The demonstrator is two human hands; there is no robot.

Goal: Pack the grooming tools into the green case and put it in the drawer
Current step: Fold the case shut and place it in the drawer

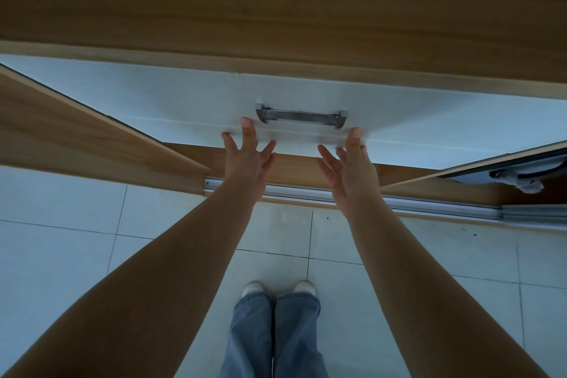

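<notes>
The white drawer front [184, 101] sits flush under the wooden top, with a metal bar handle [302, 116] in its middle. My left hand [250, 156] has its fingers spread, and the fingertips touch the drawer front just left of and below the handle. My right hand [349, 166] is spread the same way, with its fingertips on the front below the handle's right end. Neither hand holds anything. The green case and the grooming tools are not in view.
A wooden top [276, 3] overhangs the drawer. Wooden panels angle in at left [76, 132] and right [460, 173]. A metal floor rail [414, 201] runs along the base. A crumpled object [521, 182] lies at far right. My feet [279, 288] stand on pale floor tiles.
</notes>
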